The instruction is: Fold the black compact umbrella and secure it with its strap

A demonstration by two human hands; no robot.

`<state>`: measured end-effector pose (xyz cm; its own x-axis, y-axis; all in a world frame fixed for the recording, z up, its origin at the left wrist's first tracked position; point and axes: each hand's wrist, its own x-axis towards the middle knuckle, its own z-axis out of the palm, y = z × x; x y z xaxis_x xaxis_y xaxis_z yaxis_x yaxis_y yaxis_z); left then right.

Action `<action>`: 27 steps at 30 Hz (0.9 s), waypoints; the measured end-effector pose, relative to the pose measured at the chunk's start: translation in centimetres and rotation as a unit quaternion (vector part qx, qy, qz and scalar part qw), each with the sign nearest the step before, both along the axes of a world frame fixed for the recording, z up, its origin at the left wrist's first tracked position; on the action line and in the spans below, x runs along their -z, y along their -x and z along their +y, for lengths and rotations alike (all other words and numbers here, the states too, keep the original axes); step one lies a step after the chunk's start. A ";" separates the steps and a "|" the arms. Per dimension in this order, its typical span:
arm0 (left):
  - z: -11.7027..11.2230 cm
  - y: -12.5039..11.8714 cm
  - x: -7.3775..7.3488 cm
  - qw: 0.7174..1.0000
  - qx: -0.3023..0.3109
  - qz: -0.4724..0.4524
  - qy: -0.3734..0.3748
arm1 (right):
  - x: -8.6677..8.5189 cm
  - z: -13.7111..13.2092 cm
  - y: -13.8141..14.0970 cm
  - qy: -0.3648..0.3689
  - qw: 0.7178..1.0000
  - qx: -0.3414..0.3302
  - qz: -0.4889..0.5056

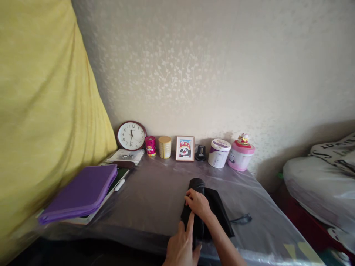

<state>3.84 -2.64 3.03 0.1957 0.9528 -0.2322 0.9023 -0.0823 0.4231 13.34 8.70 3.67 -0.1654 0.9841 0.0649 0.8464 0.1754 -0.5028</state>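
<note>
A black rolled bundle (196,183) of soft fabric lies lengthwise on the table, with a flat black flap (219,210) spread out to its right. A thin dark strap (244,219) trails from the flap across the tabletop. My right hand (198,203) is closed over the upper part of the roll, fingers curled across its left side. Lower down, my left hand (181,240) grips the near end, index finger along the roll and thumb on its other side. The hands touch or nearly touch. Whether the bundle is an umbrella or a bag, I cannot tell.
Along the wall stand a clock (131,136), a pink tin (150,146), a yellow canister (165,147), a framed panda picture (185,149), a small black device (200,153), a white tub (219,153) and a pink tub (240,157). A purple folder (80,190) lies left.
</note>
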 end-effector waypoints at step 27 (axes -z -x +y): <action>1.3 -0.7 1.1 0.997 -0.015 -0.019 0.069 | 3.4 4.7 -4.6 -0.164 0.973 -0.156 0.035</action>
